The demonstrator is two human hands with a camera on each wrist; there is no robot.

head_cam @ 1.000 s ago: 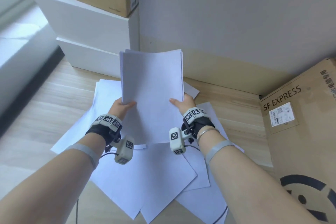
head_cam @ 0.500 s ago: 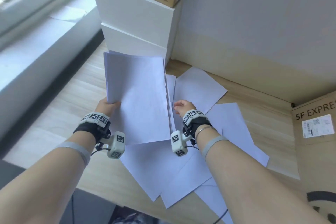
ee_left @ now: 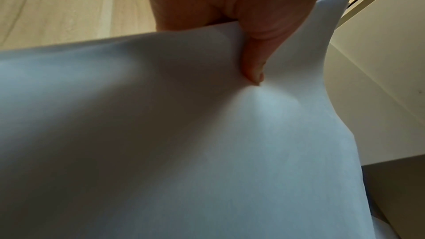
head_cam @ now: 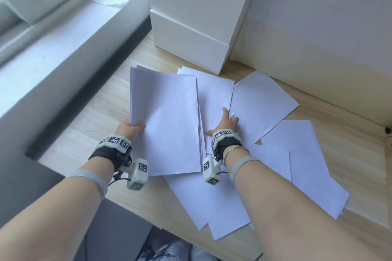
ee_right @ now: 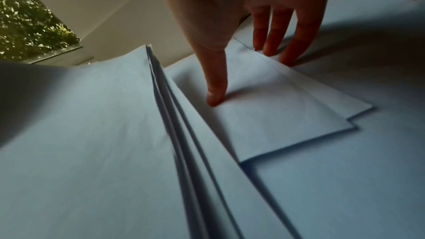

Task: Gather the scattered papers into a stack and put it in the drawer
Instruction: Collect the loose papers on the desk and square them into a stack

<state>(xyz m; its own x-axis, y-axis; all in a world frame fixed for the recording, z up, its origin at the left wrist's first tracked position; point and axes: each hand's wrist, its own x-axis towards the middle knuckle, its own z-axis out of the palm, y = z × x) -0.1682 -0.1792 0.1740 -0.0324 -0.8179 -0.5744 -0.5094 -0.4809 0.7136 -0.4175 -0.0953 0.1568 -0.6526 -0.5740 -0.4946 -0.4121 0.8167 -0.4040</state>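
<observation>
Your left hand (head_cam: 132, 129) pinches the white paper stack (head_cam: 167, 121); your right hand (head_cam: 226, 122), fingers straight, presses loose white sheets (head_cam: 263, 104) lying just right, long edges running away from you.

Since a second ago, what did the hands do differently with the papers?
The right hand let go of the paper stack and reached down to the loose sheets on the desk, its fingers straight, touching them. The left hand now holds the stack alone, still gripping its edge. The white boxes stayed put.
</observation>
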